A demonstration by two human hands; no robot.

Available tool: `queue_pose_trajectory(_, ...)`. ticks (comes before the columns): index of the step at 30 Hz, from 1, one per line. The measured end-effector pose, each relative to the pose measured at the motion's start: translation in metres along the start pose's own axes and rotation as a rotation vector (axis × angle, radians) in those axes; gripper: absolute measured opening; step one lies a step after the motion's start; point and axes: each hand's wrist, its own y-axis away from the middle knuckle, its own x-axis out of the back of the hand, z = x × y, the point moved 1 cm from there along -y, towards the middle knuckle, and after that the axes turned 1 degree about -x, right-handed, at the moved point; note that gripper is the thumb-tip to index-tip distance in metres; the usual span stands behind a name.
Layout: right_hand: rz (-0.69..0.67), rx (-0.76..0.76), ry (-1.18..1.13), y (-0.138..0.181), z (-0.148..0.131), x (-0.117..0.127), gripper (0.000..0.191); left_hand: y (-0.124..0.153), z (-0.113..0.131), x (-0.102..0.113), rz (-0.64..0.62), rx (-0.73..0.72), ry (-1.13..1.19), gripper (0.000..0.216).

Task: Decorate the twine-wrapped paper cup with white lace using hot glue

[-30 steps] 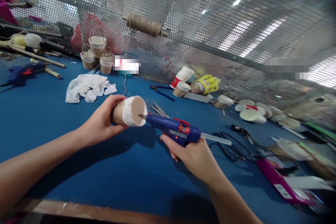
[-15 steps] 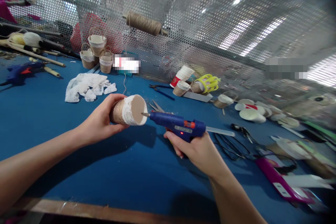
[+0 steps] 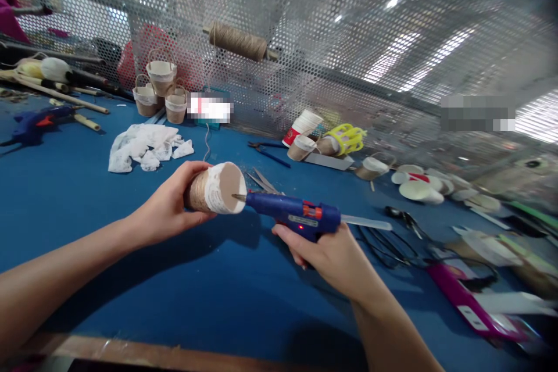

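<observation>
My left hand [image 3: 168, 206] is wrapped round a small twine-covered cup [image 3: 213, 189] with a white lace band at its rim, tilted so its mouth faces right. In my right hand [image 3: 325, 250] is a blue hot glue gun [image 3: 296, 212] with a lit red light and a clear glue stick out of its back. The gun's metal nozzle reaches the cup's mouth; whether it touches the inner side I cannot tell. Behind the nozzle, a pair of scissors [image 3: 264, 180] lies on the blue table [image 3: 209, 296], partly hidden by the gun.
White lace scraps [image 3: 146, 145] lie left of the cup. Farther back stand little twine baskets [image 3: 161, 75], blue-handled pliers [image 3: 270, 152] and stacked paper cups [image 3: 303, 127]. A twine spool [image 3: 238, 40] hangs on the mesh screen. A second glue gun [image 3: 41, 122] and a magenta power strip [image 3: 457, 296] flank me.
The glue gun has tilted slightly, and its nozzle has shifted a little left and lower at the cup's mouth. Both hands keep their holds.
</observation>
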Motion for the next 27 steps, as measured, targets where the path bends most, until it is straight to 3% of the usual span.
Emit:
queue_pose_trajectory(5,0.102,0.009,0.027,-0.001,-0.001,0.003,0.031,-0.001,0.003,0.002,-0.019,-0.048,-0.075,0.055)
queue_pose_trajectory(11,-0.061,0.002,0.0,-0.003,0.001,0.005,0.028,-0.002,0.005,0.002,-0.06,-0.024,-0.04,0.053)
queue_pose_trajectory(16,0.02,0.058,-0.043,-0.004,0.004,0.013,0.035,-0.002,0.008,0.003,-0.182,0.038,0.072,0.054)
queue_pose_trajectory(21,0.003,0.05,-0.052,-0.005,0.003,0.016,0.032,-0.002,0.01,0.004,-0.276,0.123,0.195,0.057)
queue_pose_trajectory(27,-0.051,0.032,-0.044,-0.005,-0.001,0.017,0.03,-0.001,0.005,0.006,-0.284,0.165,0.272,0.062)
